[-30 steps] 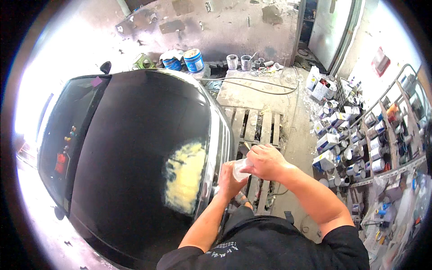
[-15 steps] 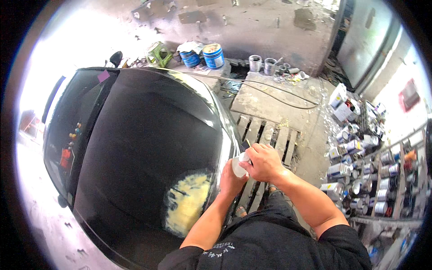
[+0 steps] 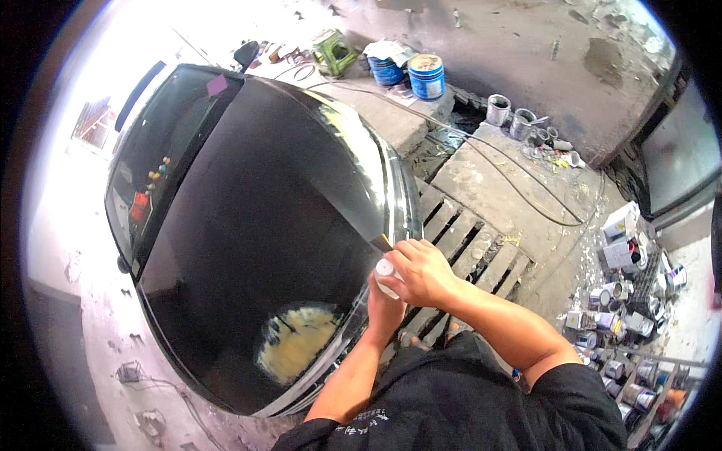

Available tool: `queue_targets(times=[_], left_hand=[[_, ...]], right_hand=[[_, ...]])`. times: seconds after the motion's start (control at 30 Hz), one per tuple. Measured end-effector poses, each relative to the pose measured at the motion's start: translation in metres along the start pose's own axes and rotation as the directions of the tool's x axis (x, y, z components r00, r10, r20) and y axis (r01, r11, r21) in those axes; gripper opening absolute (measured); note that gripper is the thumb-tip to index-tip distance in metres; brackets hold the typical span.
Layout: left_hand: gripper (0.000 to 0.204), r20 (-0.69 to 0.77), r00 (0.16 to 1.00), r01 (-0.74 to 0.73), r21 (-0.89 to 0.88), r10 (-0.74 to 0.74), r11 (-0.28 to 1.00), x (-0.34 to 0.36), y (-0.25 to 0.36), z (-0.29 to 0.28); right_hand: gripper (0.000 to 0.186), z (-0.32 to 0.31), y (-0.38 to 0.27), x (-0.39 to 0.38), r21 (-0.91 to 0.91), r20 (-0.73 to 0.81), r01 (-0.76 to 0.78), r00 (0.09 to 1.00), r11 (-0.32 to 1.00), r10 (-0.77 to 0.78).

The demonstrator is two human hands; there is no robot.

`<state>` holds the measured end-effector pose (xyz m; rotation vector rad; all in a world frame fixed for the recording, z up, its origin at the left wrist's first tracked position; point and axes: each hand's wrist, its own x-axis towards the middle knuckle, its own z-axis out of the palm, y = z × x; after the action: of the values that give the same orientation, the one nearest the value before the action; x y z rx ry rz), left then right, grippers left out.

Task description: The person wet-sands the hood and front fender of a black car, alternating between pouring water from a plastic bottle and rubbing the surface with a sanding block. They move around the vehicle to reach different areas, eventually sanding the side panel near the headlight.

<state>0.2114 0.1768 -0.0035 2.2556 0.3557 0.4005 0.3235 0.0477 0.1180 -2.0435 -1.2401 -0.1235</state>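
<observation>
My left hand (image 3: 384, 310) is wrapped round a small white bottle (image 3: 385, 268) with a round white cap, held upright beside the front edge of a black car hood (image 3: 256, 203). Over it, the thumb of my right hand (image 3: 425, 274) lies against the bottle near the cap. Pinched in the right fingers is a thin dark flat piece (image 3: 384, 241) with a yellowish edge; its exact kind I cannot make out. On the hood's near corner, left of my hands, is a cream-yellow filler patch (image 3: 301, 342) with dark streaks showing through.
Wooden slats (image 3: 459, 237) lie on the floor ahead of me. A hose (image 3: 519, 169) runs across the concrete. Blue buckets (image 3: 427, 77) and a green stool (image 3: 332, 54) stand along the wall. Many paint cans (image 3: 613, 319) crowd the right side.
My view has turned, so the car's front and the hands sit differently in the picture. The bottle's cap now faces up at me; both hands stay together on the bottle.
</observation>
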Motion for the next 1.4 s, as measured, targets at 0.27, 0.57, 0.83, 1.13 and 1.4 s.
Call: queue_targets(times=[0.27, 0.57, 0.83, 1.13, 1.4], left_hand=[[0.058, 0.682, 0.646, 0.660, -0.725, -0.343, -0.197, 0.021, 0.011, -0.041], [0.060, 0.404, 0.904, 0.341, -0.879, -0.139, -0.335, 0.072, -0.030, -0.086], [0.054, -0.107, 0.914, -0.003, -0.966, -0.391, 0.257, 0.145, -0.107, -0.154], [0.076, -0.257, 0.932, -0.065, -0.811, -0.254, 0.581, 0.211, -0.170, -0.155], [0.065, -0.381, 0.904, -0.115, -0.658, -0.196, 0.745, 0.258, -0.218, -0.157]], right_hand=[[0.039, 0.011, 0.002, 0.033, -0.004, -0.062, 0.258, 0.964, 0.966, -0.258], [0.056, 0.037, -0.012, 0.059, 0.160, -0.194, 0.324, 0.937, 0.933, -0.292], [0.094, 0.070, 0.062, 0.024, 0.772, 0.015, -0.506, 0.620, 0.385, 0.785], [0.031, 0.157, 0.120, -0.023, 0.859, 0.386, -0.479, 0.375, -0.180, 0.843], [0.022, 0.187, 0.137, 0.023, 0.670, 0.213, -0.674, 0.576, 0.311, 0.789]])
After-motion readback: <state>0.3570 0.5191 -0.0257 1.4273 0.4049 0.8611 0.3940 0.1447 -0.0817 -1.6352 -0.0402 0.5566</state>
